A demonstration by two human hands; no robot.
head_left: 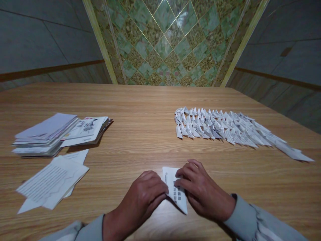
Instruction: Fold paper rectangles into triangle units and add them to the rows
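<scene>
A small folded sheet of printed paper (173,192) is held between my hands near the table's front edge. Dark printed characters run along its upper face, and its lower edge stands slightly off the table. My left hand (144,190) pinches the paper's left edge, the thumb partly hidden. From the right, my right hand (199,187) grips the other side, with fingertips resting on the printed face. Farther back on the right, several rows of folded paper pieces (210,124) with pointed tips stand nested together.
Loose printed sheets (55,179) lie on the wooden table (130,134) to the left. Behind them rise a stack of papers (45,134) and an overlapping pile of booklets (86,130). A green diamond-patterned tiled wall (165,43) stands beyond the table's far edge.
</scene>
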